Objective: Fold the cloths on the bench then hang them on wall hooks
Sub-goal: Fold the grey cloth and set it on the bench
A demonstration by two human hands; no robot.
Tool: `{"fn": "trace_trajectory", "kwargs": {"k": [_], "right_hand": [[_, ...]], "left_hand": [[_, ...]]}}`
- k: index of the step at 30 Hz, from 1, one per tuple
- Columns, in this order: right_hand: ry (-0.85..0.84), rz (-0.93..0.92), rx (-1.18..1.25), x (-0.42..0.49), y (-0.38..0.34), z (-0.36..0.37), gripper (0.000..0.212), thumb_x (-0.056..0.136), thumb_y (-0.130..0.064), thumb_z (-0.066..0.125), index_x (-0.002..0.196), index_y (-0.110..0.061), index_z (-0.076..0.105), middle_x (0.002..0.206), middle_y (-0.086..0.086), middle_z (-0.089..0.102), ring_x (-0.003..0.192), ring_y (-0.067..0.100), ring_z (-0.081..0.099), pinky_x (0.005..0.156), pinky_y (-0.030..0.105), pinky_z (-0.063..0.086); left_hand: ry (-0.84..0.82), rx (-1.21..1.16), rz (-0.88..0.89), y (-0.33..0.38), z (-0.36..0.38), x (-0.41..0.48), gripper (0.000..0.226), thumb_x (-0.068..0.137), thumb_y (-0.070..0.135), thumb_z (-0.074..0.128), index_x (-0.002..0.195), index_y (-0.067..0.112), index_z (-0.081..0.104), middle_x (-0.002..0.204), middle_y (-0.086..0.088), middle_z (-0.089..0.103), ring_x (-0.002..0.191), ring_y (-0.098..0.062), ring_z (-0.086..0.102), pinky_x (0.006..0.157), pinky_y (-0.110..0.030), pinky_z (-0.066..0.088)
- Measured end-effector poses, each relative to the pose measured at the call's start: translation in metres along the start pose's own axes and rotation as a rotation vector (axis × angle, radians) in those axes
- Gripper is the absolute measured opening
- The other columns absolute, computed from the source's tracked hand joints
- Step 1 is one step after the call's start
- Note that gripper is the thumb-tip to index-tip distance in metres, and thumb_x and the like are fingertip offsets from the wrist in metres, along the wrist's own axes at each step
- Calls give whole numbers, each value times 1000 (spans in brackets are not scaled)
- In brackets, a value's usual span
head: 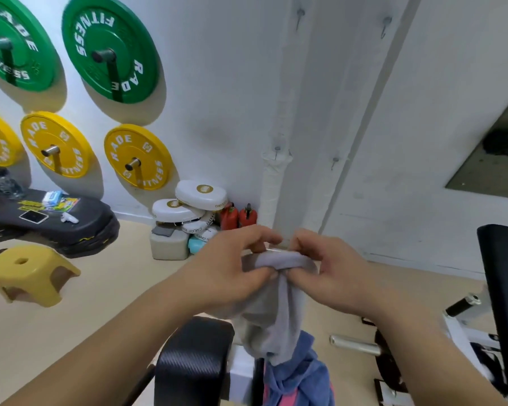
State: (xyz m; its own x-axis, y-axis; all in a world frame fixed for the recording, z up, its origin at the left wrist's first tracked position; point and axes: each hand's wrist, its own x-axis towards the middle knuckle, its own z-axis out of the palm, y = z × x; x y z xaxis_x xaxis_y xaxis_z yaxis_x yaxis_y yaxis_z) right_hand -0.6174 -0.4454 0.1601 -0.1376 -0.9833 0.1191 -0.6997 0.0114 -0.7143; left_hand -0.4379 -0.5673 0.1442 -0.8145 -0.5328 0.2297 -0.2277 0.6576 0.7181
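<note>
Under perhaps four hooks (277, 150), two hands (232, 268) (332, 272) pinch cloth (276, 317).

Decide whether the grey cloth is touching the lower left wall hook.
Apart. The head view shows a plain gap: the lower left wall hook sits well above the top of the grey cloth.

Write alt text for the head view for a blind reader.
The left hand and right hand pinch the top of a grey cloth that hangs above a black bench, before a white wall with metal hooks. A blue cloth lies bunched beneath it. Green and yellow weight plates hang at left.
</note>
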Motion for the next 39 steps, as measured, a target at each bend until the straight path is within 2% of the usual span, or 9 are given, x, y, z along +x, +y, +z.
{"fn": "trace_trajectory", "kwargs": {"k": [3,6,13,17,20,22,29,33,39], "right_hand": [[98,-12,-10,9,-4,-8,27,84,-4,64,72,-19,45,65,1,48,62,12,43,57,22,33],[201,8,26,18,-4,-8,36,88,-4,63,67,-18,37,59,-8,36,58,6,33,55,19,32],[551,250,132,40,22,-11,35,94,-11,60,69,-15,35,64,-1,32,60,14,30,55,28,27],[426,320,284,33,23,4,35,93,-14,64,69,-17,38,67,2,35,65,17,33,59,31,27],[363,332,462,26,18,22,34,94,-18,66,70,-17,43,69,4,36,67,18,35,60,32,27],[352,338,484,22,14,30,39,92,-19,70,66,-20,41,64,0,34,65,16,34,58,30,26],[312,448,544,-5,22,34,6,73,-25,66,77,-29,64,74,-4,65,78,20,58,67,37,45],[403,542,517,-16,30,37,25,88,-15,60,79,-32,76,90,-5,76,101,19,67,89,40,58],[448,615,606,-32,45,49,19,92,-22,59,87,-25,77,91,-1,76,103,26,69,95,48,56]], "left_hand": [[54,-25,-91,-4,-14,-1,11,81,30,82,86,35,73,79,17,70,76,-1,63,69,-18,49],[-5,-21,-175,-10,-32,-5,10,81,31,81,79,32,71,69,16,65,62,1,55,56,-12,41],[-11,-33,-343,-54,-48,-22,9,89,23,75,82,28,74,58,9,56,60,-7,55,68,-43,63],[141,-154,-331,-66,-30,-28,10,88,26,77,94,32,72,87,13,71,79,-3,65,80,-35,61],[-1,-183,-328,-69,2,-28,70,75,42,86,136,47,51,130,30,55,114,6,58,82,-20,56],[10,-216,-322,-68,26,-25,83,74,45,86,145,51,42,137,34,46,122,8,52,87,-17,53],[83,-285,-251,-52,59,-13,15,90,23,77,100,33,79,100,19,76,94,-1,71,84,-24,59],[-125,-277,-206,-46,79,-23,34,83,30,80,117,35,73,111,21,75,105,3,68,92,-30,57],[-68,-307,-183,-43,110,-29,28,101,13,56,97,31,76,87,7,77,84,-4,70,78,-35,58]]}}
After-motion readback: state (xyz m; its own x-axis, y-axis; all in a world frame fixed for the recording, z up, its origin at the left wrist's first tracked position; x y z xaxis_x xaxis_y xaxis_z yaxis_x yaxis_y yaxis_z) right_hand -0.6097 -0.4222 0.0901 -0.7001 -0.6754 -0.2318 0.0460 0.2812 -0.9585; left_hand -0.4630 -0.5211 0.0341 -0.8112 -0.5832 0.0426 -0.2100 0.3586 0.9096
